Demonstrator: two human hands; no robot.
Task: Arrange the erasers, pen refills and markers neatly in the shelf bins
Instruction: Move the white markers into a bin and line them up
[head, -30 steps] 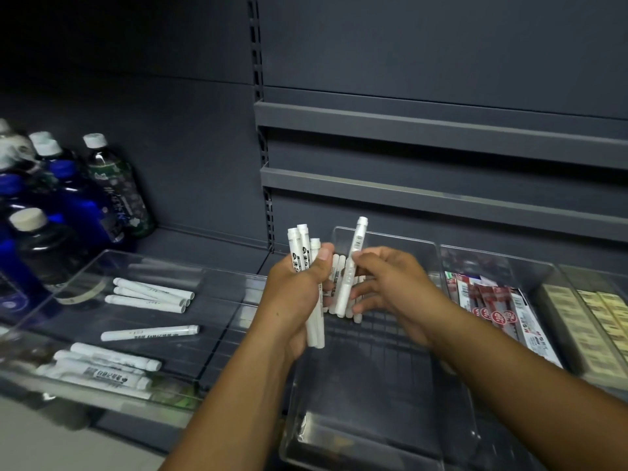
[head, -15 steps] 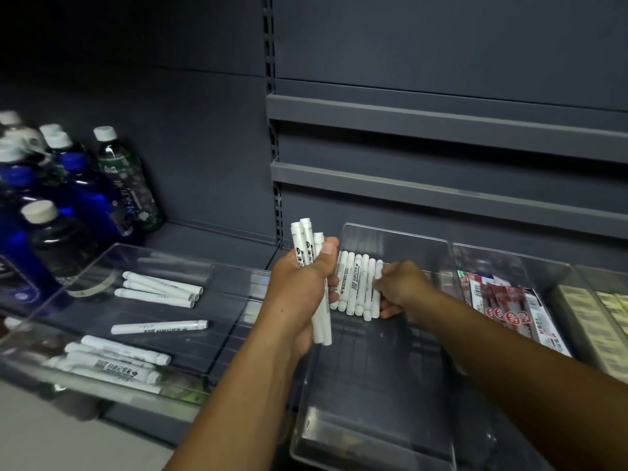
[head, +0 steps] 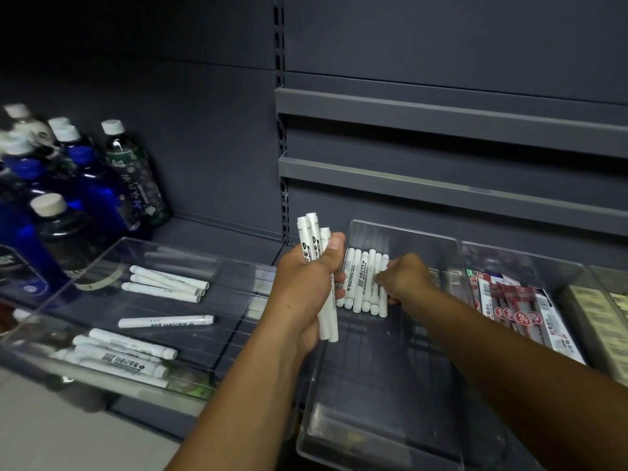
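Left hand (head: 306, 283) grips a bundle of markers (head: 314, 239) in a closed fist with the thumb across the front. The bundle stands near upright, long axis vertical with a slight lean to the left. Cap ends stick out above the thumb and the butt ends hang below the palm. The left forearm comes up from bottom centre, wrist straight, with the fist over the left wall of the middle bin (head: 373, 447).

Right hand (head: 404, 278) reaches in from lower right, knuckles up. Its fingers are curled onto the right end of a row of markers (head: 362, 283) and the thumb is tucked at their near side. It looks like a pinch on the outermost marker, but the dim light makes that hard to confirm.

The row lies flat on the floor of the middle bin at its far end. The markers sit side by side and touching, long axes running front to back, near ends a bit uneven.

Left bin (head: 217, 365), clear, holds loose markers (head: 166, 321) lying roughly left to right: a cluster at the back, a single one in the middle and a pile at the front.

Right bin (head: 509, 260) holds refill packs (head: 516, 311) running front to back and fanned. Erasers (head: 608, 321) sit in the bin at the far right edge.

Bottles (head: 85, 185) stand upright on the shelf behind the left bin.
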